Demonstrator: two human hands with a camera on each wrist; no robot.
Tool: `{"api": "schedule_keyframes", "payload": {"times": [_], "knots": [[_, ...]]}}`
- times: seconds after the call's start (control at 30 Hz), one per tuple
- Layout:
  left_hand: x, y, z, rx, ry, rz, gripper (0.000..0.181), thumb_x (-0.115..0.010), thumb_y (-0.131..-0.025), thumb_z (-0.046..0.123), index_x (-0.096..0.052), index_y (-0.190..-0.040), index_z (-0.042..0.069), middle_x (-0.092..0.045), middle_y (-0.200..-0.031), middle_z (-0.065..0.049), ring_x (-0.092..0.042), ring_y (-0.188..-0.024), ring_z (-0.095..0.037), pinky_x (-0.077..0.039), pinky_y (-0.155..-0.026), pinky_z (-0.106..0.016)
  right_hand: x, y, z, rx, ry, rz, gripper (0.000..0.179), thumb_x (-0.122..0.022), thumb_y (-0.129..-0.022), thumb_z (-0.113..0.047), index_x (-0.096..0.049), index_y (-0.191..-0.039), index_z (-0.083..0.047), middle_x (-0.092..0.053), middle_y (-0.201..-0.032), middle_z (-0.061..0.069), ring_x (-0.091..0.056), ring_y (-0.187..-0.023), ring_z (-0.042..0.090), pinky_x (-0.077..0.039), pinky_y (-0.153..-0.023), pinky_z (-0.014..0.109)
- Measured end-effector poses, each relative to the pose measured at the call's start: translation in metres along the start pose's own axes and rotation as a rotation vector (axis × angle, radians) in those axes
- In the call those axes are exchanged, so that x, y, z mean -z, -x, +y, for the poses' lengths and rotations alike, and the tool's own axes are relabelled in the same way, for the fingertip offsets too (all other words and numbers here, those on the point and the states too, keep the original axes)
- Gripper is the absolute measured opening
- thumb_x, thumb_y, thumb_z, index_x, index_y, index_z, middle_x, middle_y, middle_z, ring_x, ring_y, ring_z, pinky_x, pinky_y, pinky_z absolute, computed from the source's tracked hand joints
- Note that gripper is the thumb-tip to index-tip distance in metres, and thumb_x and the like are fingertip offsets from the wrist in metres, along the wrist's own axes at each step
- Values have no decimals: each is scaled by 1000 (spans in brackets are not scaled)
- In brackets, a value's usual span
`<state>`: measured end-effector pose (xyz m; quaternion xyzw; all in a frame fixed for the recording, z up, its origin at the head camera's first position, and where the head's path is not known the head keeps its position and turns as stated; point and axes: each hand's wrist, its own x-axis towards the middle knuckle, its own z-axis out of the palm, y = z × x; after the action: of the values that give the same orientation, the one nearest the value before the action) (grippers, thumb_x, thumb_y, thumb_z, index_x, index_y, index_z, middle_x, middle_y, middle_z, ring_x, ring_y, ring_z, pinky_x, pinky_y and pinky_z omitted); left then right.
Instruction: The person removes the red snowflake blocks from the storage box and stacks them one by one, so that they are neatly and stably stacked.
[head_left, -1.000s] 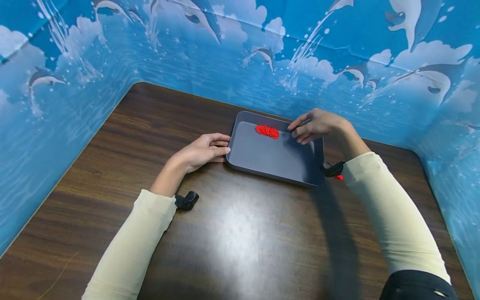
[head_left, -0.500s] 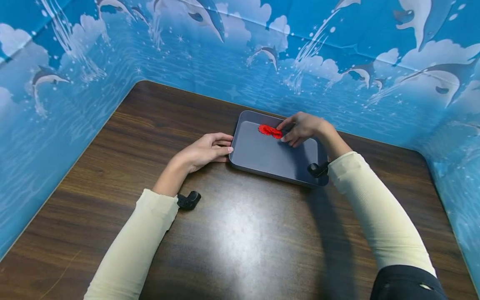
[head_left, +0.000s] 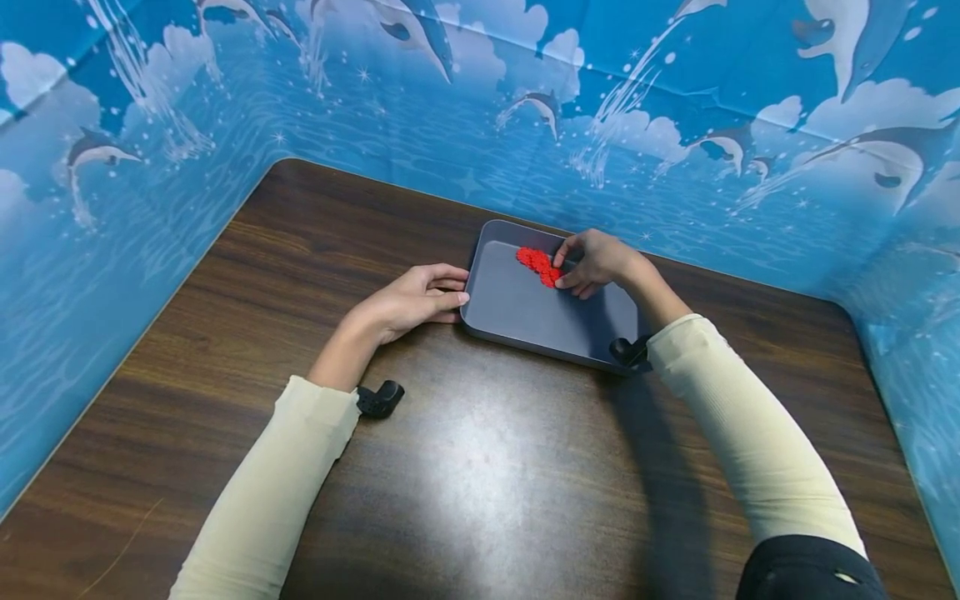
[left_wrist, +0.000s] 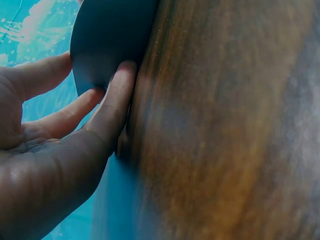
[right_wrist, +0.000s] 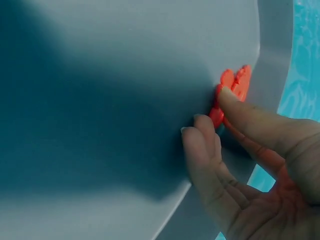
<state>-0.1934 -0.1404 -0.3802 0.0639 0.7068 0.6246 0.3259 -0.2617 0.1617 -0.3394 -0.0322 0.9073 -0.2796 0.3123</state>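
In the head view, a grey rectangular tray (head_left: 517,312) lies near the back of the table. Small red scalloped pieces (head_left: 534,258) form a bent cluster on its floor, toward the far side. My right hand (head_left: 596,262) reaches over the tray and pinches a red piece (right_wrist: 217,116) between thumb and index finger at the cluster's near end. The other fingers hover beside the tray floor. At the tray's left side, my left hand (head_left: 416,302) rests its fingertips and thumb (left_wrist: 122,77) against the outer wall.
The brown wooden table (head_left: 360,500) has a rounded far corner. A blue dolphin-print cloth (head_left: 420,125) hangs close behind the tray and round the sides. Black cameras sit on both wrists. My right forearm casts a shadow.
My right hand has moved left and down to the red cluster. The cluster's near-right end has shifted toward the viewer, bending the row. The left hand stays against the tray.
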Motion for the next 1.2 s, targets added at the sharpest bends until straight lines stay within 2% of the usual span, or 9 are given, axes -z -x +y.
{"api": "schedule_keyframes", "payload": {"times": [0.1, 0.33, 0.5, 0.63, 0.87, 1.2], "knots": [[0, 0, 0, 3, -2, -1, 57, -54, -113, 7, -33, -166, 2, -39, -167, -22, -50, -149, -35, -55, -120, -48, -3, -1, 1, 3, 25, 11, 24, -79, -99, -9, -64, -117, -2, -72, -92, 13, -75, -75, 16, -71, -74, 36], [0, -1, 2, 9, -2, 3, 57, -54, -113, 8, -34, -166, 3, -40, -166, -21, -51, -148, -34, -55, -120, -47, -3, 2, -1, -22, 103, 48, 23, -82, -97, -14, -67, -110, -3, -61, -110, 16, -74, -72, 14, -70, -73, 32], [-1, -1, 2, 8, -4, 2, 57, -54, -113, 7, -34, -166, 2, -40, -166, -21, -50, -149, -35, -55, -120, -47, -3, 3, -1, -70, 118, 82, 21, -85, -95, -14, -71, -107, -5, -66, -112, 17, -76, -71, 11, -70, -78, 34], [-1, -1, 2, 10, -1, 6, 57, -54, -113, 7, -34, -166, 2, -40, -166, -21, -50, -149, -35, -55, -120, -47, -4, 4, 3, -67, 78, 76, 21, -85, -95, -12, -70, -106, -4, -67, -111, 16, -77, -74, 12, -70, -81, 35], [-3, -2, 1, 10, 2, 11, 56, -54, -113, 7, -35, -165, 1, -41, -165, -22, -51, -148, -35, -55, -120, -48, 0, 5, 15, 18, -104, 29, 9, -75, -100, 1, -68, -105, 2, -72, -100, 15, -75, -80, 17, -71, -81, 37], [-1, -2, -1, 12, -1, 7, 56, -53, -113, 7, -34, -166, 3, -40, -165, -21, -50, -149, -35, -54, -121, -48, 13, 14, 24, 34, -202, 19, 11, -68, -102, 5, -66, -113, 8, -72, -92, 12, -77, -80, 17, -72, -80, 38]]}}
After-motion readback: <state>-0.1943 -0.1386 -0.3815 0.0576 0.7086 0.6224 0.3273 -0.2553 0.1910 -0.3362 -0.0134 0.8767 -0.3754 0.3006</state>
